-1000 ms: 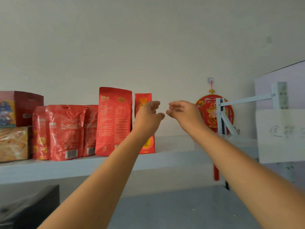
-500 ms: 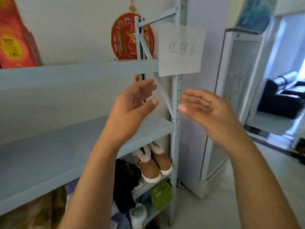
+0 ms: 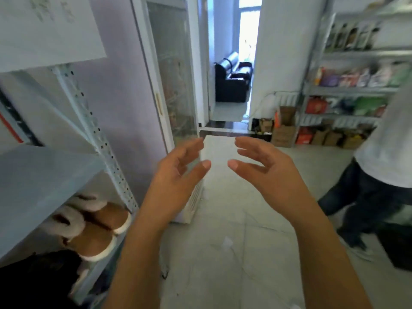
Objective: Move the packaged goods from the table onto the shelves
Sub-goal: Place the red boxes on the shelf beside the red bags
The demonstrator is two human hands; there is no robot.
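At your 10 o'clock a white paper sheet hangs on the near shelf unit, its writing too blurred to read. Below it, at 9 o'clock, a grey-blue shelf board meets a perforated upright. On the level under that board, at 8 o'clock, a pair of brown fur-lined slippers lies side by side.

At 11 o'clock, just beside the upright, stands a tall glass-door cabinet.

Your left hand is raised at centre, a little toward 7 o'clock, palm turned inward, fingers spread and gently curved, holding nothing. Your right hand mirrors it toward 5 o'clock, also spread and holding nothing. The two hands face each other with a gap between the thumbs, not touching.

Past them at 12 o'clock, an open doorway shows a dark sofa.

At 2 o'clock, well apart from your hands, the packaged goods sit in blurred rows on far shelves, with cardboard boxes on the floor at their foot.

At 4 o'clock another person in a white top and dark jeans stands at the frame's edge.
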